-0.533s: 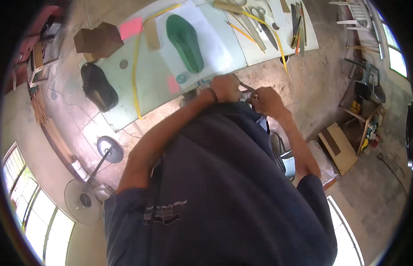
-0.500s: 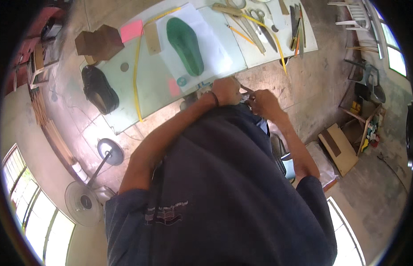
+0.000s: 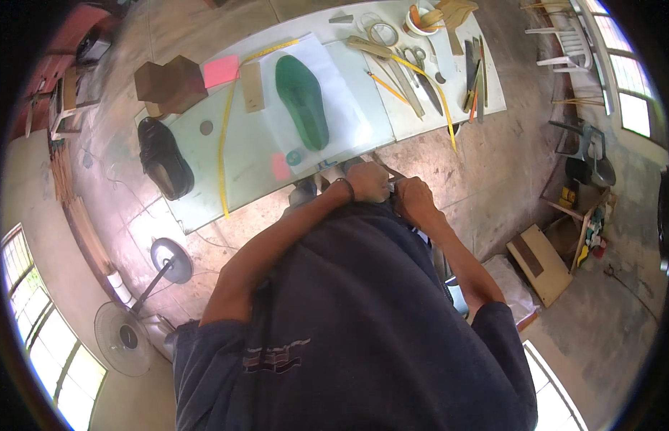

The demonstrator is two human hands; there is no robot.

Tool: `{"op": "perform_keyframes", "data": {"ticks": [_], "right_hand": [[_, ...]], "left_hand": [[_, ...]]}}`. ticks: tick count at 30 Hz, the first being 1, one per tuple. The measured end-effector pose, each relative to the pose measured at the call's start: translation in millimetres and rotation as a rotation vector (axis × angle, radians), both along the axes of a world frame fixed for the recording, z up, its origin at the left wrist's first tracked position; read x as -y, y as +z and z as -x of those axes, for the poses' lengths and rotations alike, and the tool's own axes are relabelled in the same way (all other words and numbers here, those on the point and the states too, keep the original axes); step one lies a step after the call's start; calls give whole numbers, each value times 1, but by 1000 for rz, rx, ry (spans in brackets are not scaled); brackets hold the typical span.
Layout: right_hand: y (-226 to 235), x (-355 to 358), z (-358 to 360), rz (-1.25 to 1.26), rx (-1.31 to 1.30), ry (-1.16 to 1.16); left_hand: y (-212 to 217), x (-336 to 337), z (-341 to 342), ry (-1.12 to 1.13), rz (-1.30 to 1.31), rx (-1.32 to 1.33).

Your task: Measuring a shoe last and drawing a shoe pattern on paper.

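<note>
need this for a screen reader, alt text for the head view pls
Left hand and right hand work close together at the near edge of a pale worktable, which bears a green foot-shaped shoe last and a black leather shoe.

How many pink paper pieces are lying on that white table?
2. One larger pink sheet lies at the table's far left, beside the brown box. A smaller pink scrap lies near the front edge, close to the left hand. Others may be hidden.

A small pale object point(image 3: 327, 176) is held at the counter point(image 3: 248, 154) edge, mostly hidden; a thin dark tool point(image 3: 386, 167) is gripped beside it.
</note>
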State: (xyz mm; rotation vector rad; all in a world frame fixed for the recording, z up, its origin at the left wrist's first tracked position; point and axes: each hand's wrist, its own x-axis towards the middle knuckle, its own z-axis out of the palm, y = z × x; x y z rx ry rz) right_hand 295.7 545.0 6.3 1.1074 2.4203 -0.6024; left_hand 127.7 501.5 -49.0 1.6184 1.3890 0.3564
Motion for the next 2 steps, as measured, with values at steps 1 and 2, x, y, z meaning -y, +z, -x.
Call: {"op": "perform_keyframes", "data": {"ticks": [1,2], "right_hand": [[-5,-3,0,66,33,-52],[-1,-9,5,131,66,-101]], "left_hand": [[-2,1,-1,7,3,11],[-4,1,0,16,5,19]]}}
